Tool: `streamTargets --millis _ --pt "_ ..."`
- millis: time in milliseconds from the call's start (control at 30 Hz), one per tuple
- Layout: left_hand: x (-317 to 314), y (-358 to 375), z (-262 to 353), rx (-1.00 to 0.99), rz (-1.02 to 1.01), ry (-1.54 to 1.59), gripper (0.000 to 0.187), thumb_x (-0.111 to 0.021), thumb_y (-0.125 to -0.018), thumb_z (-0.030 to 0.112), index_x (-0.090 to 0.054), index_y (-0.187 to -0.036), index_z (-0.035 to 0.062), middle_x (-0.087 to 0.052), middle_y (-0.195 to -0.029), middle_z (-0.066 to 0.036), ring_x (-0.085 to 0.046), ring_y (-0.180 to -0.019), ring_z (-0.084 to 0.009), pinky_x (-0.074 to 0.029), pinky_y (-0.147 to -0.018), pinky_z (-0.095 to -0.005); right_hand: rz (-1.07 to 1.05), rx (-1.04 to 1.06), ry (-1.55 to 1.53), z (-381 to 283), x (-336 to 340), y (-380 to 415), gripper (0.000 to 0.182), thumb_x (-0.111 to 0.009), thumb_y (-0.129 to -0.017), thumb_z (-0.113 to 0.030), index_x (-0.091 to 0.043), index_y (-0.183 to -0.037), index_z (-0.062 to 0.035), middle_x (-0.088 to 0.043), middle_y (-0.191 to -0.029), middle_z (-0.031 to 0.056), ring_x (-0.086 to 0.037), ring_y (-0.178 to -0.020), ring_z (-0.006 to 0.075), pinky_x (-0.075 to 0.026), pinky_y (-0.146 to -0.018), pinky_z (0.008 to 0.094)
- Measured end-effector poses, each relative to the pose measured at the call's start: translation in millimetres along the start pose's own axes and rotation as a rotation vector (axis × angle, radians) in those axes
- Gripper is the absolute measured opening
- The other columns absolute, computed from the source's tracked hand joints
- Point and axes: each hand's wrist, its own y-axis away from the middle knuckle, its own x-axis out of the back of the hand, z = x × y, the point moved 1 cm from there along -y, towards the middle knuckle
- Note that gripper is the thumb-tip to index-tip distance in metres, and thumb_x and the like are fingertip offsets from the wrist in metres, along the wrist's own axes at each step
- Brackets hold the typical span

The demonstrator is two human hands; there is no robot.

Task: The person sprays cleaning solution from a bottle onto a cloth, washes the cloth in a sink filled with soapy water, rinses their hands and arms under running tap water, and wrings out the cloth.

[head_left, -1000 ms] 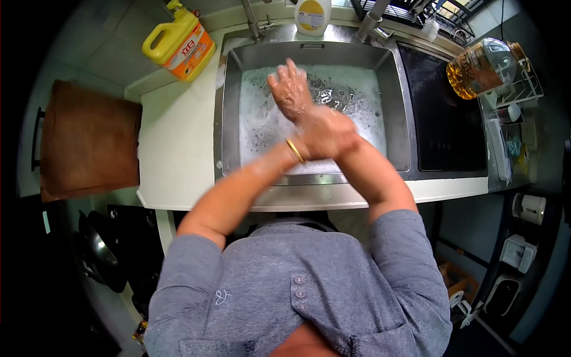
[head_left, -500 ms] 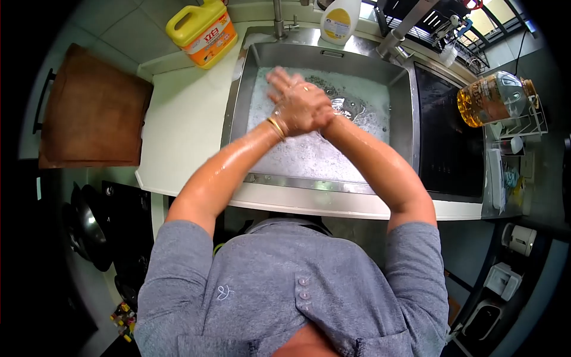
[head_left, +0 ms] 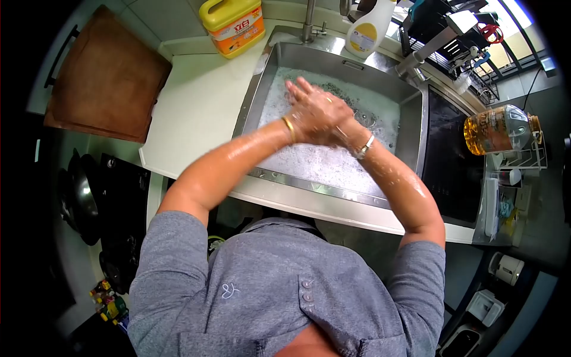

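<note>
We have our left hand laid flat over our right hand, both empty and pressed together, directly above the soapy water in the sink.

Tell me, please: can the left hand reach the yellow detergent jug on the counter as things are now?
Probably yes. The left hand lies over the right hand above the foamy sink, holding nothing. The yellow jug stands on the white counter beyond the sink's left rim, with bare counter between.

Sink basin seems open around the clasped hands; tap and bottle crowd its back rim.
</note>
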Motion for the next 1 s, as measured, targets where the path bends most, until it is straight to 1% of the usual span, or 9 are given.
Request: streamTargets --millis 167,200,367,500,600,700,767,867,1000 --pt "-6.0 3.4 -11.8 0.242 -0.436 0.157 0.040 -0.077 -0.064 0.028 -0.061 -0.094 0.0074 -0.063 -0.097 -0.015 -0.062 -0.089 -0.0310 -0.048 -0.082 -0.0411 0.097 0.145 -0.003 13.4 -28.2 3.8 0.060 -0.060 -0.079 -0.026 -0.040 -0.133 -0.0111 -0.037 -0.140 0.0142 -0.044 -0.123 0.0266 -0.037 -0.100 0.0324" --pt "-10.8 -0.3 11.9 0.142 -0.339 0.172 0.036 -0.073 -0.062 0.020 -0.060 -0.093 0.0075 -0.063 -0.090 -0.015 -0.063 -0.081 -0.0313 -0.049 -0.076 -0.0407 -0.128 0.018 0.151 -9.8 -14.3 -3.8 0.058 -0.052 -0.083 -0.022 -0.034 -0.137 -0.0137 -0.031 -0.143 0.0151 -0.039 -0.127 0.0299 -0.037 -0.101 0.0358" --pt "-14.6 5.7 57.2 -0.031 0.313 0.046 0.023 -0.062 -0.063 0.010 -0.061 -0.086 0.0088 -0.064 -0.080 -0.013 -0.063 -0.067 -0.0296 -0.050 -0.067 -0.0398 0.052 0.148 0.281 -24.5 -3.2 -12.1 0.058 -0.043 -0.084 -0.019 -0.028 -0.140 -0.0115 -0.018 -0.149 0.0128 -0.021 -0.137 0.0251 -0.024 -0.109 0.0410" --pt "1.1 12.8 1.9 0.029 0.125 0.076 0.032 -0.065 -0.066 0.014 -0.062 -0.095 0.0042 -0.064 -0.086 -0.014 -0.063 -0.078 -0.0297 -0.050 -0.074 -0.0406 -0.057 -0.080 -0.031 -2.7 -5.0 -0.5 0.047 -0.049 -0.083 -0.009 -0.044 -0.130 -0.0081 -0.043 -0.133 0.0144 -0.044 -0.122 0.0245 -0.039 -0.098 0.0350" --pt "11.4 9.8 -29.9 0.077 -0.004 0.480 0.038 -0.070 -0.061 0.012 -0.060 -0.097 0.0054 -0.065 -0.091 -0.010 -0.064 -0.083 -0.0257 -0.051 -0.075 -0.0352 -0.384 -0.419 -0.357 5.1 -2.1 4.4 0.040 -0.051 -0.084 -0.006 -0.050 -0.124 -0.0061 -0.054 -0.122 0.0145 -0.054 -0.112 0.0259 -0.044 -0.091 0.0313" --pt "-9.6 36.6 -57.5 0.770 0.379 1.849 0.024 -0.068 -0.079 0.024 -0.061 -0.098 0.0110 -0.063 -0.086 0.002 -0.061 -0.079 -0.0111 -0.050 -0.075 -0.0268 0.744 -0.291 -1.043 -22.2 12.4 -11.2 0.022 -0.048 -0.090 -0.012 -0.059 -0.108 -0.0059 -0.059 -0.110 0.0160 -0.057 -0.102 0.0278 -0.046 -0.085 0.0332" --pt "-33.4 32.1 -64.7 0.773 0.606 1.954 0.024 -0.057 -0.088 0.028 -0.057 -0.104 0.0097 -0.059 -0.080 -0.001 -0.056 -0.071 -0.0158 -0.048 -0.071 -0.0311 0.949 -0.311 -0.527 -38.8 0.1 -32.9 0.021 -0.052 -0.088 -0.017 -0.062 -0.104 -0.0084 -0.059 -0.109 0.0168 -0.053 -0.109 0.0295 -0.042 -0.092 0.0390" --pt "-54.3 15.7 -82.2 1.070 0.969 2.468 0.018 -0.054 -0.088 0.015 -0.052 -0.101 0.0033 -0.049 -0.065 -0.006 -0.047 -0.057 -0.0179 -0.042 -0.061 -0.0330 0.692 -0.115 -0.234 -80.0 -17.2 -36.0 0.016 -0.060 -0.080 -0.027 -0.065 -0.087 -0.0134 -0.063 -0.093 0.0040 -0.051 -0.111 0.0261 -0.029 -0.102 0.0455" --pt "-49.3 12.8 -68.8 1.175 0.485 2.328 0.013 -0.054 -0.087 0.010 -0.052 -0.098 0.0028 -0.050 -0.066 -0.004 -0.051 -0.062 -0.0187 -0.044 -0.059 -0.0340 0.571 0.119 -0.159 -63.3 -10.4 -29.3 0.020 -0.062 -0.077 -0.030 -0.064 -0.086 -0.0120 -0.063 -0.087 0.0052 -0.059 -0.090 0.0239 -0.042 -0.088 0.0398"
